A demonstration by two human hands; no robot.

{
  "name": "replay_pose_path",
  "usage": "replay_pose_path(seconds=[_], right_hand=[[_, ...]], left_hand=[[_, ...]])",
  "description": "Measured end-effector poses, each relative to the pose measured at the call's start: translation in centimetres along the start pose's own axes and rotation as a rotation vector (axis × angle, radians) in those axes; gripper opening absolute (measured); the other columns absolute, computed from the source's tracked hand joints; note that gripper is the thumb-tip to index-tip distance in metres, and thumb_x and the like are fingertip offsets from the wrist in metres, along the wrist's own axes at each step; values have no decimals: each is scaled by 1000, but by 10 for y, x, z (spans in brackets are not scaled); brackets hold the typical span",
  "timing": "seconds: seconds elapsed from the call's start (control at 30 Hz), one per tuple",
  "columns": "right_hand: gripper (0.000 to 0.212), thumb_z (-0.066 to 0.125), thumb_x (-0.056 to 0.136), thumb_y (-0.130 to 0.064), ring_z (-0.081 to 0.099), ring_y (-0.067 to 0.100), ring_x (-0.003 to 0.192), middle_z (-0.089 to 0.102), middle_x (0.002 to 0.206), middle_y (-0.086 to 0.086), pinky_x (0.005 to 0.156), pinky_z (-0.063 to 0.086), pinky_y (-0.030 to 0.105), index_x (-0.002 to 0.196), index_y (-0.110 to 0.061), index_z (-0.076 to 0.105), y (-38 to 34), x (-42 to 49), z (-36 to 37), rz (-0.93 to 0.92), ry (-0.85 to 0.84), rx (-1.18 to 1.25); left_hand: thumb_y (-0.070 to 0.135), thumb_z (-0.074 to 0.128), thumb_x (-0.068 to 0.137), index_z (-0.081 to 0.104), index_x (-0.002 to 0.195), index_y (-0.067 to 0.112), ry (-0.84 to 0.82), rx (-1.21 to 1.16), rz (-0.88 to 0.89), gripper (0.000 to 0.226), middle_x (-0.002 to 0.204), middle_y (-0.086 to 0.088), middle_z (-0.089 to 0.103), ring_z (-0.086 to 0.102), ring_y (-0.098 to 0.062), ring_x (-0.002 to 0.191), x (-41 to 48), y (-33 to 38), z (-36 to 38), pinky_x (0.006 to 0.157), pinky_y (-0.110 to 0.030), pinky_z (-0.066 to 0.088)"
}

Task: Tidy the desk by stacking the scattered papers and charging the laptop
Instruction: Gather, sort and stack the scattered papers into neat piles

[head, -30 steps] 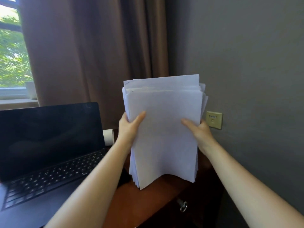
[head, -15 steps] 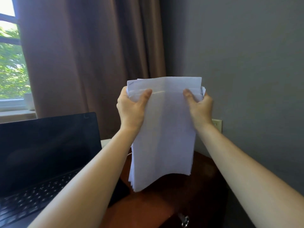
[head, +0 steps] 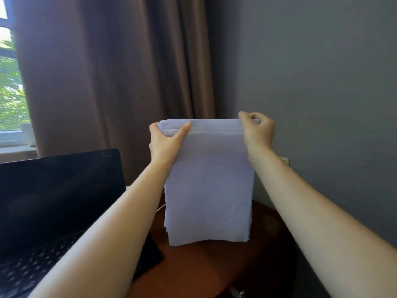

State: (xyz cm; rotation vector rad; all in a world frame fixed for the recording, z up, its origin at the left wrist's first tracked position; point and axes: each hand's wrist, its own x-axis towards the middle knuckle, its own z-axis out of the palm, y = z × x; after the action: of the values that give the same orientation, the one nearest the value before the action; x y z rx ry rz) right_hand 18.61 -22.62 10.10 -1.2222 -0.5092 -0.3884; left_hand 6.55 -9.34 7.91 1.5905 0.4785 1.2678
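- Here, I hold the stack of papers (head: 209, 186) upright in front of me, between both hands, above the right part of the bench (head: 204, 267).
- My left hand (head: 164, 143) grips the stack's top left corner, with the thumb lying across the front sheet and the fingers curled round behind.
- My right hand (head: 257, 131) pinches the top right corner, with the thumb on the front and the fingers bent over the top edge.
- The top edges are not flush; a few sheets stand stepped near the left corner.
- The bottom edge bows up in the middle and reaches down to the brown wood; I cannot tell whether it touches.
- The laptop (head: 53, 201) stands open on the bench to my left, its screen dark and its keyboard partly hidden by my left forearm.
- A flat black thing (head: 150, 257) lies just right of the laptop, half under that forearm; I cannot tell what it is.
- A brown curtain (head: 107, 72) hangs behind, with a window (head: 10, 93) at far left.
- A grey wall (head: 311, 72) stands to the right, with a pale socket plate (head: 285, 161) showing beside my right forearm.
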Motion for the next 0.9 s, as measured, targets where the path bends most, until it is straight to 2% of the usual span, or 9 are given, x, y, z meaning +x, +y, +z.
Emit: replay_pose_path(seconds=[0.17,0.23,0.33,0.47,0.53,0.63,0.7,0.8,0.9], right_hand=[[23,49,83,-6,57,12,72,62,72,-5,72,45,26,71,-26,53,5,5,-2,-16,15,17],[26,45,85,-5,57,10,71,61,72,-8,74,45,26,75,-28,51,5,9,-4,14,19,38],[21,55,85,-13,49,5,63,54,65,-10,66,41,25,67,-24,53,6,10,-1,-9,-14,-31],[13,54,84,-13,52,11,74,59,76,-5,68,37,22,75,-22,59,10,12,0,-14,-9,-93],[15,56,85,-19,47,7,63,54,66,-9,62,36,23,70,-20,56,10,11,-2,26,12,-80],[39,61,84,-30,33,6,43,36,41,-9,44,28,20,53,-18,40,13,6,-3,56,37,-77],[38,60,82,-28,31,7,45,35,44,-8,45,27,23,53,-17,38,13,3,-1,70,47,-80],[21,59,79,-23,42,8,57,50,62,-8,51,33,25,61,-18,51,10,3,1,58,68,-92],[9,52,84,-20,51,12,72,58,79,-7,61,38,25,76,-23,55,9,5,3,56,83,-95]], left_hand=[[56,52,88,39,130,19,-6,-85,-153,58,118,-2,51,52,-18,101,8,10,3,81,-35,43],[56,49,89,42,126,18,18,-97,-199,53,115,-1,49,48,-18,96,11,13,6,79,-34,37],[53,50,90,47,124,17,78,-83,-239,50,109,1,49,45,-20,96,14,16,11,79,-34,35],[38,46,92,50,100,14,138,-31,-233,26,84,2,47,46,-19,81,17,14,13,76,-32,39],[42,44,90,52,96,14,150,-62,-262,29,84,2,48,47,-20,81,18,15,13,77,-33,40],[53,52,85,51,82,16,148,-131,-303,37,80,4,48,45,-14,72,18,19,15,73,-33,39],[48,58,83,47,74,17,155,-114,-306,34,79,5,48,44,-12,68,19,20,16,70,-30,38],[37,54,85,51,87,16,185,-63,-278,21,93,1,53,49,-19,79,21,19,16,78,-32,44],[34,46,91,55,108,12,209,-31,-273,29,110,-7,58,55,-26,97,20,20,18,88,-37,45]])
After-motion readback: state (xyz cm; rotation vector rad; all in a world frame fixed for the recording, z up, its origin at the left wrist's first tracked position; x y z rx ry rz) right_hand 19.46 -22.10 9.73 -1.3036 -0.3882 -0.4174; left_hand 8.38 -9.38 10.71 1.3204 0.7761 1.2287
